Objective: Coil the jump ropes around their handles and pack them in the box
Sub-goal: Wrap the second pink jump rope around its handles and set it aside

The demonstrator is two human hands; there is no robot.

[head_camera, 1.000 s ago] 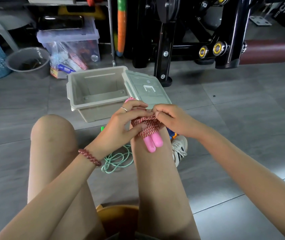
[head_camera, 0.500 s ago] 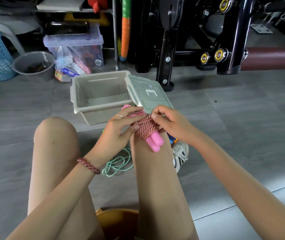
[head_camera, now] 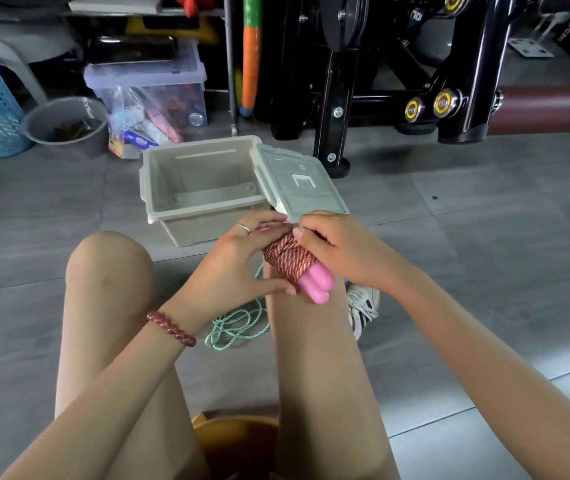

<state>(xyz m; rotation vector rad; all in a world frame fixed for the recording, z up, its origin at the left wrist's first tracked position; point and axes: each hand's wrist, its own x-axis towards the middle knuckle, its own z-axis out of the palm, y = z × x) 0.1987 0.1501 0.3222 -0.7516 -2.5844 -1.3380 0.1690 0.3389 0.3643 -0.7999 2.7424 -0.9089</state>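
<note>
both hands hold the pink jump rope (head_camera: 290,261) above the right knee. the left hand (head_camera: 242,265) wraps its fingers round the far end, thumb under the red-and-white coil; the right hand (head_camera: 332,247) pinches the top of the coil. two pink handle ends (head_camera: 316,289) stick out below the coil. the open box (head_camera: 200,188) sits on the floor just beyond, its lid (head_camera: 297,181) leaning beside it. a green rope (head_camera: 238,323) lies loose on the floor between the legs.

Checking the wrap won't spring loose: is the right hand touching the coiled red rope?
Touching. In the head view the right hand has its thumb laid on the upper end of the red rope coil.
</note>
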